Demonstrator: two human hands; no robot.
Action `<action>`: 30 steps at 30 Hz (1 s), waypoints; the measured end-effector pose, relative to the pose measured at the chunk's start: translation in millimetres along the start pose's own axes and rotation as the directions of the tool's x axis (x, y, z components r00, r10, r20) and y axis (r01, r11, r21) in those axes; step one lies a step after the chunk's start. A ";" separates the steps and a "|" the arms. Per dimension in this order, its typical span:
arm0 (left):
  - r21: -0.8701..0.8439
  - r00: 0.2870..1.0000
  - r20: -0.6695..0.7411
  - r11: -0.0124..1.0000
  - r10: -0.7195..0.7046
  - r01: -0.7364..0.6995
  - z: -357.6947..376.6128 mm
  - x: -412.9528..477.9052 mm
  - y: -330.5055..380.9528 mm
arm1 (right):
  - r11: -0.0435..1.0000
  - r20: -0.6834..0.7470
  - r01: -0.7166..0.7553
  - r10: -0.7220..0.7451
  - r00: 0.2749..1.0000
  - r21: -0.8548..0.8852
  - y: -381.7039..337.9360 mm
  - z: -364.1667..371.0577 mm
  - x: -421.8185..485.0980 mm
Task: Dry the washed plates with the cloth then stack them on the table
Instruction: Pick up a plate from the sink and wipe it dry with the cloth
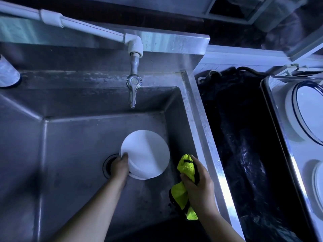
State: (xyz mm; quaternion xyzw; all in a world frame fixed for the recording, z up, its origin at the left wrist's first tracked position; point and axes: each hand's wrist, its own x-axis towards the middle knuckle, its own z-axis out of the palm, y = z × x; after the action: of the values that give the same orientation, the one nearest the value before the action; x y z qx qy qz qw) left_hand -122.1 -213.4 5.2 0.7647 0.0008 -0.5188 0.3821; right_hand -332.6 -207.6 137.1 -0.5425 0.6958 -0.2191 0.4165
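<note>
A round white plate [146, 152] sits low in the steel sink [70, 140], over the right side of the basin, tilted up toward me. My left hand [119, 165] grips its left rim with the thumb on top. My right hand [197, 184] is closed around a bunched yellow-green cloth [186, 165] with black trim, just right of the plate near the sink's right wall. The cloth and plate are apart. On the steel table [277, 105] at the far right lie a blue-rimmed white plate [307, 109] and another white dish [317, 180].
A tap [133, 88] hangs from a white pipe over the back of the sink. The drain [108, 165] lies under my left hand. A dark gap with black plastic [244, 145] separates sink and table. A pale container [7, 72] stands at the far left.
</note>
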 end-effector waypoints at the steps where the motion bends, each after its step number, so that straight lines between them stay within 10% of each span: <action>1: -0.004 1.000 0.004 1.000 0.006 -0.006 -1.4 0.2 0.3 | 1.000 -0.001 0.004 -0.004 1.000 0.006 -0.3 0.0 -1.3; 14: -0.204 0.944 0.090 0.933 0.319 -0.296 -79.6 -74.8 32.4 | 0.946 0.051 -0.049 0.035 0.998 0.319 -51.7 -14.1 10.3; 30: 0.046 0.351 -0.086 0.356 0.932 -0.933 -167.6 -321.6 133.8 | 0.620 0.105 0.268 -0.497 0.861 0.737 -193.0 -62.9 -56.1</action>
State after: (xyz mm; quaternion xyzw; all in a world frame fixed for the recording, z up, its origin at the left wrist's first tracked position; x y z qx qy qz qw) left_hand -84.4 -82.9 367.1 0.6520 -0.4120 -0.1728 0.6127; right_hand -270.0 -225.0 337.4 -0.5068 0.3543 -0.4657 0.6330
